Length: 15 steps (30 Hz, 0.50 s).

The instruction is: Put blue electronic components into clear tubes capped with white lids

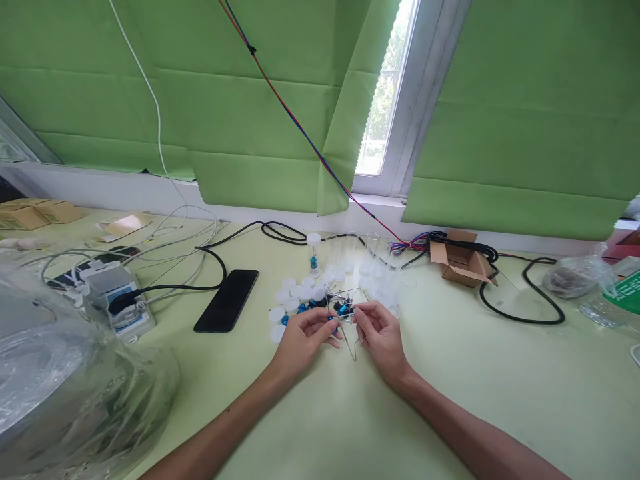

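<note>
Metal wire, left hand, right hand pinching

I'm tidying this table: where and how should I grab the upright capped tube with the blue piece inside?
Probably pinch the capped tube around its middle, coming from the left: it stands upright and narrow, table surface shows on that side, white caps crowd its front, and clear tubes sit to its right.

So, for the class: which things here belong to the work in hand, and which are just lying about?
Likely part of the work:
thin metal wires, in the left hand and right hand
blue and black pieces
white caps
clear tubes

Apparently just lying about:
black phone
open cardboard box
green-labelled bottle
</note>
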Available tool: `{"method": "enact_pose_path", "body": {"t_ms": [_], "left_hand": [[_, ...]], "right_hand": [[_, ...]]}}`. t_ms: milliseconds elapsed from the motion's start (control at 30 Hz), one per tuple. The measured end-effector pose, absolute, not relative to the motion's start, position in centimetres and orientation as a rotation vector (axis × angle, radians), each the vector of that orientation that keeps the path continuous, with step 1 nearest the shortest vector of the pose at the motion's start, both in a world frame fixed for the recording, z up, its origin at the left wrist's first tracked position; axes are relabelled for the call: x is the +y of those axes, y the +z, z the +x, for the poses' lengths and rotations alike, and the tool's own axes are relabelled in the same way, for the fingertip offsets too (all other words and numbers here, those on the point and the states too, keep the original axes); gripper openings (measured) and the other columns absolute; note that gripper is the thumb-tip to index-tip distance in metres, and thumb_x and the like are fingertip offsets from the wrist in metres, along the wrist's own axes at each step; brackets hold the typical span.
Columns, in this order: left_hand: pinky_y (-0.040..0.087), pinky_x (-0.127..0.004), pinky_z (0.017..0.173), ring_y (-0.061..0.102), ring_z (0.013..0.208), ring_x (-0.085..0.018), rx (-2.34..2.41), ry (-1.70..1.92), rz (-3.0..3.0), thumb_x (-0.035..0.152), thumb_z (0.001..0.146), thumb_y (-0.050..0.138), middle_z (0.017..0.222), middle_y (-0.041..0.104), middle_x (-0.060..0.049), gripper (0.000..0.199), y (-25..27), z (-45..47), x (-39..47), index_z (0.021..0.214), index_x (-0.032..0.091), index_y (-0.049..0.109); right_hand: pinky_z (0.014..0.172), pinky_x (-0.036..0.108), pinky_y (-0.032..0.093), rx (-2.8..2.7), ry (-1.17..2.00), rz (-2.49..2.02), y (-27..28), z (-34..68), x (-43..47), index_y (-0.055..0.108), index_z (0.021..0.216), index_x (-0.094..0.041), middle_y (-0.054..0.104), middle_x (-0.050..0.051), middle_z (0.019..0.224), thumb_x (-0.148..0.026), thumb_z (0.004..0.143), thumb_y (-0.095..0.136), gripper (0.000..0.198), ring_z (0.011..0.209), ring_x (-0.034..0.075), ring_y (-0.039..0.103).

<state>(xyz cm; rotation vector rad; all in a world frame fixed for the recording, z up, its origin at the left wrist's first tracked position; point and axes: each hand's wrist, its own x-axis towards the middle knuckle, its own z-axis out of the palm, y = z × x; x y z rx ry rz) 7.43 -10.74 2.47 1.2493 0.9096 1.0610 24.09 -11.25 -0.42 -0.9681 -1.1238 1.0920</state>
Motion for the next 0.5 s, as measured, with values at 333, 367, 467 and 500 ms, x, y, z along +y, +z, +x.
{"method": "enact_pose_path", "body": {"t_ms": [333,367,467,500], "left_hand": [[0.058,-0.031,0.061,0.064,0.065,-0.017,0.918,1.044,1.227,0.038,0.079,0.072,0.076,0.069,-0.005,0.027,2.68,7.41,-10.67,0.090,0.014,0.069],[0.057,-0.031,0.061,0.064,0.065,-0.017,0.916,1.038,1.217,0.038,0.079,0.072,0.077,0.069,-0.005,0.027,2.74,7.39,-10.66,0.090,0.014,0.069],[0.055,-0.028,0.058,0.063,0.064,-0.016,0.895,1.033,1.172,0.039,0.078,0.074,0.078,0.068,-0.005,0.029,2.85,7.34,-10.64,0.089,0.013,0.068],[0.054,-0.027,0.057,0.063,0.064,-0.015,0.884,1.029,1.157,0.039,0.077,0.074,0.078,0.068,-0.005,0.029,2.83,7.32,-10.63,0.089,0.013,0.069]], "right_hand": [[0.043,0.018,0.033,-1.145,1.091,-0.970,-0.59,24.00,-11.24,0.056,0.082,-0.018,0.053,-0.004,0.062,-0.042,0.088,0.064,0.026,0.048,0.006,0.044],[0.043,0.018,0.033,-1.155,1.086,-0.973,-0.61,24.00,-11.27,0.055,0.081,-0.018,0.052,-0.005,0.061,-0.042,0.089,0.064,0.026,0.048,0.007,0.044],[0.044,0.019,0.034,-1.192,1.052,-0.985,-0.61,24.00,-11.34,0.054,0.080,-0.018,0.049,-0.006,0.058,-0.041,0.090,0.061,0.026,0.048,0.007,0.043],[0.045,0.019,0.034,-1.206,1.034,-0.993,-0.58,24.00,-11.36,0.054,0.080,-0.018,0.048,-0.006,0.058,-0.041,0.091,0.061,0.026,0.048,0.007,0.043]]}}
